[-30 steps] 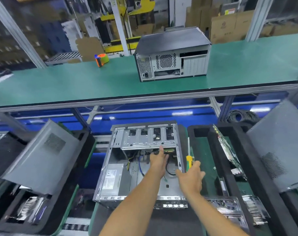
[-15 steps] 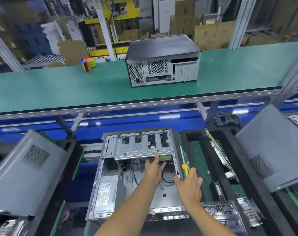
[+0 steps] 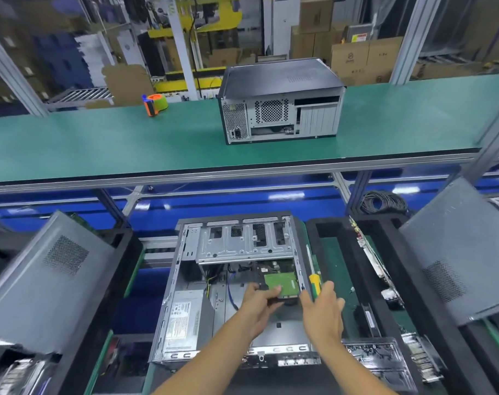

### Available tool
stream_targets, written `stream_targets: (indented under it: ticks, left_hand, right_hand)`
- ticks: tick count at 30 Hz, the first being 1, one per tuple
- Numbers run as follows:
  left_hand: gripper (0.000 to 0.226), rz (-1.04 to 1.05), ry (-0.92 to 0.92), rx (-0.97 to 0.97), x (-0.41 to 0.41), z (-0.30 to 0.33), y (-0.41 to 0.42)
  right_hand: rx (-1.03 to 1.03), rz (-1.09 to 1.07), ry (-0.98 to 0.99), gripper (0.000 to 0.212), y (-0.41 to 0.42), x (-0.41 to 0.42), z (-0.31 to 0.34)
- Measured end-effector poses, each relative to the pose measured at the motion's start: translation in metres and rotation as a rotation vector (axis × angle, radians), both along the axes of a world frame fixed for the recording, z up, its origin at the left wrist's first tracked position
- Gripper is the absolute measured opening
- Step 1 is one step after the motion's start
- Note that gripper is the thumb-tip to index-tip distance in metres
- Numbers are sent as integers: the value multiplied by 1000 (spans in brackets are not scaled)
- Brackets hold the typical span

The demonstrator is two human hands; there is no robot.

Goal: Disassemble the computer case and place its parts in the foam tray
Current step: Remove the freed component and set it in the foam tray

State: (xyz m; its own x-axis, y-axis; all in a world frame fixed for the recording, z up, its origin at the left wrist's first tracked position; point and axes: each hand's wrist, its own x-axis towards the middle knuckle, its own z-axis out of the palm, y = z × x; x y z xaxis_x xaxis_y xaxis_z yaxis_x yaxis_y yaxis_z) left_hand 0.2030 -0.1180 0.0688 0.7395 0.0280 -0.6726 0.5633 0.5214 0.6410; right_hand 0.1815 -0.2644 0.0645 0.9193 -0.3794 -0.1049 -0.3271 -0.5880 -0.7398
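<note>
Gripping a hard drive (image 3: 281, 284), green board up, the left hand (image 3: 261, 302) now has it drawn out from under the drive cage (image 3: 242, 243) inside the open computer case (image 3: 185, 317), where earlier it only reached in, while the right hand (image 3: 323, 309) holds a yellow-handled screwdriver (image 3: 314, 283) at the case's right wall.

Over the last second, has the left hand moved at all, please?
Yes. The left hand has drawn back from under the drive cage toward the person, now gripping a hard drive inside the open case.
</note>
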Motion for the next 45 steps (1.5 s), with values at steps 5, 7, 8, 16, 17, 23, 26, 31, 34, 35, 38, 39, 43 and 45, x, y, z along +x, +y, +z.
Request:
stream_targets:
  ticks: [5,7,8,16,17,23,26,31,34,35,38,39,43,45]
  left_hand:
    - [50,-97,-65,92,-22,6,23]
    - [48,-120,-93,113,-33,10,33]
    - [49,-128,-108,124,-39,12,38]
    - [71,-249,-368,237,-72,31,52]
    - [62,-269,-392,266,-72,34,49]
    - [29,-374,-527,538,-66,38,49]
    - [25,-436,-572,588,-64,32,51]
    - [32,-447,-578,596,-57,23,50]
    - [14,-420,-590,494,-50,22,36]
    - [14,-414,-587,468,-48,22,31]
    - [14,-421,-605,435,-45,26,17]
    - [17,-428,-606,436,-44,30,13]
    - [9,-446,-610,378,-44,45,-3]
    - [15,-433,-606,355,-45,50,-9]
  right_hand:
    - [-44,-1,-32,25,-1,-2,5]
    - [-58,8,-62,22,-1,-4,6]
    - [-65,9,-80,20,-2,-5,8]
    - [110,128,-282,23,16,-23,36]
    - [195,164,-254,24,22,-26,39]
    - [394,327,-31,18,42,-24,56]
    - [417,332,1,16,47,-24,63]
    - [308,258,37,15,49,-27,65]
    - [306,194,-7,16,49,-28,61]
    - [300,181,-27,17,48,-28,60]
    - [316,134,-71,20,45,-27,58]
    - [332,117,-74,18,44,-27,58]
    - [375,130,-87,15,30,-28,58]
    - [420,168,-125,15,19,-29,64]
